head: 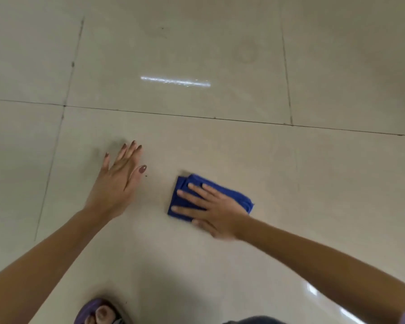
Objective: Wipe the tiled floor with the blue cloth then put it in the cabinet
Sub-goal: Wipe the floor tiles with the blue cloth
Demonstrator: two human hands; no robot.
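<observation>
A folded blue cloth (229, 195) lies flat on the beige tiled floor (220, 148). My right hand (211, 209) presses down on it with the fingers spread and pointing left, covering most of the cloth. To the left of the cloth, about a hand's width away, my left hand (119, 181) hovers over or rests on the tile, fingers apart and empty. No cabinet is in view.
Dark grout lines (197, 116) divide the glossy tiles. A tiny dark speck (146, 176) sits between my hands. A faint ring stain (247, 52) marks the far tile. My foot in a purple sandal (98, 312) is at the bottom edge.
</observation>
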